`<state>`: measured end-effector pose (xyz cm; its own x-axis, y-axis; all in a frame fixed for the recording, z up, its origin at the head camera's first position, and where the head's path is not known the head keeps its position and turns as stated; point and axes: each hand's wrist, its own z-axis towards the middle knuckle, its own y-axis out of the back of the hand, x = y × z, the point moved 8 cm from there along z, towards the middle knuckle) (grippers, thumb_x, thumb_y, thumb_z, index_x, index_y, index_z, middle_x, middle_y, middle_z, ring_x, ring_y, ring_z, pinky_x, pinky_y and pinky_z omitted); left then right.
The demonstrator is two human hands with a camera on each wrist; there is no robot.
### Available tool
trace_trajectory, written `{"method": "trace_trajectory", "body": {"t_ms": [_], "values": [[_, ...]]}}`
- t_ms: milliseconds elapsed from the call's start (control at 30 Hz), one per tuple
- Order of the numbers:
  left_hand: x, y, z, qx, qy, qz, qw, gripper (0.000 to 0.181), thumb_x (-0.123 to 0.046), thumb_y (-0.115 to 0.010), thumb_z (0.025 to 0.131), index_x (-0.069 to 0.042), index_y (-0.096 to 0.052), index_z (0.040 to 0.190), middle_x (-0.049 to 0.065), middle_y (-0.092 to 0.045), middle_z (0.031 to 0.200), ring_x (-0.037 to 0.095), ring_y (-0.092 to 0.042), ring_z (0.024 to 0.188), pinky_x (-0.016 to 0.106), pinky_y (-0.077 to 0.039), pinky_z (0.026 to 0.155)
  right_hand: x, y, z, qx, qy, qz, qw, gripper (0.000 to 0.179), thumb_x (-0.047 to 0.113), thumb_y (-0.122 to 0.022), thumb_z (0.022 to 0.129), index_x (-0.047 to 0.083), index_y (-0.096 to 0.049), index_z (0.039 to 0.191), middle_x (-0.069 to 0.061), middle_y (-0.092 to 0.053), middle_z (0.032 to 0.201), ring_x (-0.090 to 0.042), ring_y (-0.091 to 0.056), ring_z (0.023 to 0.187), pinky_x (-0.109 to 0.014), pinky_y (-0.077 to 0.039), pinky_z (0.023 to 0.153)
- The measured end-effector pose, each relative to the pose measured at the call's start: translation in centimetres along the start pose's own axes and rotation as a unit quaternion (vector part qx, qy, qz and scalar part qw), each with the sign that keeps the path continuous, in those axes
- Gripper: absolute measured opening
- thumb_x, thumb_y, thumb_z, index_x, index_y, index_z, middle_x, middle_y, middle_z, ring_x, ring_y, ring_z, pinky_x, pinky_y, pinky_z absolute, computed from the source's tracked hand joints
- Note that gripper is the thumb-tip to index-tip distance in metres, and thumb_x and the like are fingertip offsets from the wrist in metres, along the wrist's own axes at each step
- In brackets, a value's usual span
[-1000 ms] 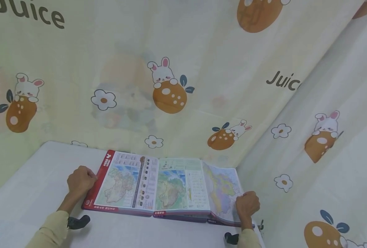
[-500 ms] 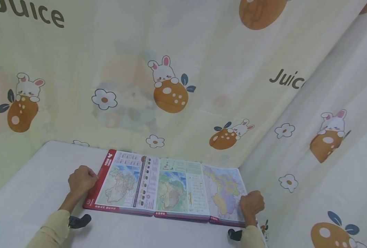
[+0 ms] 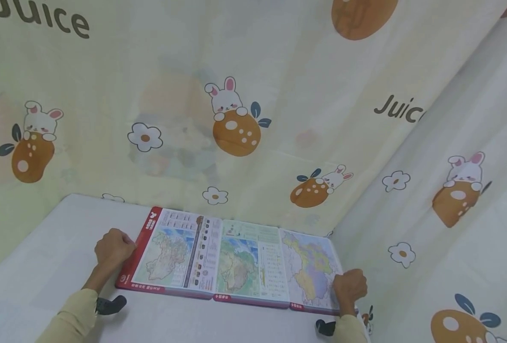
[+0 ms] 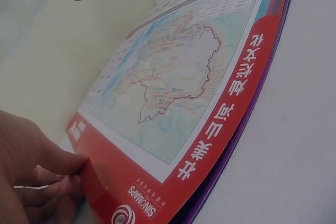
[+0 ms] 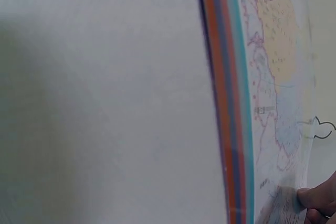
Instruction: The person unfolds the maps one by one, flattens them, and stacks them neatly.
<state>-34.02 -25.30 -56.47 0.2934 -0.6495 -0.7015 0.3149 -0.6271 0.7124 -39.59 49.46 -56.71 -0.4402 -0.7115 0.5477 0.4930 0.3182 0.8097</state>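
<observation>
A fold-out map [image 3: 272, 267] lies opened into three panels on the white table, with a red border along its left end. My left hand [image 3: 114, 250] pinches that border; in the left wrist view the thumb [image 4: 65, 162] presses on the red edge [image 4: 113, 166] and curled fingers are underneath. At the far end, my right hand [image 3: 350, 288] grips the right edge of the last panel. The right wrist view catches only a thumb and part of the fingers at the map's edge [image 5: 283, 182]. Layered coloured edges [image 5: 231, 98] show along the map's near side.
The white table [image 3: 210, 324] extends in front of the map and to its left. A patterned curtain [image 3: 172, 95] hangs right behind the map, and another stretch of curtain [image 3: 412, 224] closes off the right side. Black wrist mounts [image 3: 111, 305] jut from both sleeves.
My right hand has moved slightly right with the map's edge. The right and middle panels, earlier raised at the fold between them, now lie flatter. My left hand has barely moved.
</observation>
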Motion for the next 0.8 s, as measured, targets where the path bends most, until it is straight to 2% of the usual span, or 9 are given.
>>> {"method": "trace_trajectory", "body": {"t_ms": [200,367,500,633,733,800], "values": [[0.6,0.0,0.0,0.006,0.024,-0.007,0.9997,0.024,-0.006,-0.075,0.092,0.016,-0.071,0.099,0.034,-0.075,0.092,0.040,-0.071,0.076,0.049,-0.057,0.070,-1.0,-0.4,0.2,-0.031,0.002,0.013,0.9994,0.018,-0.004,-0.058,0.078,0.002,-0.049,0.064,-0.011,-0.051,0.059,-0.027,-0.045,0.060,-0.038,-0.031,0.054],[0.7,-0.2,0.1,-0.002,0.026,0.008,0.9996,0.025,-0.009,-0.077,0.089,0.015,-0.073,0.097,0.032,-0.077,0.091,0.040,-0.072,0.075,0.050,-0.057,0.073,-1.6,-0.4,0.4,-0.037,-0.011,-0.004,0.9992,0.009,-0.003,-0.059,0.078,-0.004,-0.058,0.069,-0.019,-0.060,0.064,-0.030,-0.050,0.060,-0.041,-0.035,0.052],[0.7,-0.2,0.0,-0.014,0.021,0.013,0.9996,0.023,-0.011,-0.079,0.089,0.011,-0.073,0.091,0.028,-0.077,0.086,0.036,-0.070,0.071,0.046,-0.053,0.071,-1.7,-0.2,0.5,-0.032,-0.027,-0.034,0.9985,0.005,-0.003,-0.060,0.078,-0.006,-0.062,0.074,-0.022,-0.064,0.068,-0.032,-0.054,0.062,-0.042,-0.039,0.054],[0.9,0.0,-0.4,-0.029,0.012,0.008,0.9995,0.023,-0.013,-0.081,0.089,0.008,-0.071,0.085,0.026,-0.076,0.081,0.032,-0.066,0.067,0.042,-0.048,0.067,-1.5,-0.2,0.7,-0.030,-0.025,-0.032,0.9987,0.011,-0.005,-0.059,0.078,-0.002,-0.055,0.068,-0.017,-0.057,0.063,-0.029,-0.051,0.060,-0.040,-0.036,0.054],[0.8,0.2,-0.7,-0.035,0.000,0.003,0.9994,0.023,-0.013,-0.081,0.091,0.008,-0.071,0.086,0.027,-0.076,0.084,0.031,-0.066,0.067,0.042,-0.047,0.067,-1.3,-0.3,0.8,-0.030,-0.023,-0.027,0.9989,0.016,-0.006,-0.057,0.079,0.001,-0.050,0.066,-0.012,-0.051,0.061,-0.028,-0.048,0.060,-0.039,-0.033,0.055],[0.7,0.4,-0.9,-0.042,-0.006,-0.002,0.9991,0.023,-0.013,-0.078,0.094,0.009,-0.071,0.091,0.029,-0.076,0.088,0.034,-0.067,0.070,0.044,-0.048,0.069,-1.1,-0.3,0.9,-0.031,-0.023,-0.028,0.9989,0.012,-0.005,-0.057,0.081,-0.002,-0.053,0.070,-0.014,-0.052,0.063,-0.029,-0.048,0.062,-0.039,-0.034,0.056]]}}
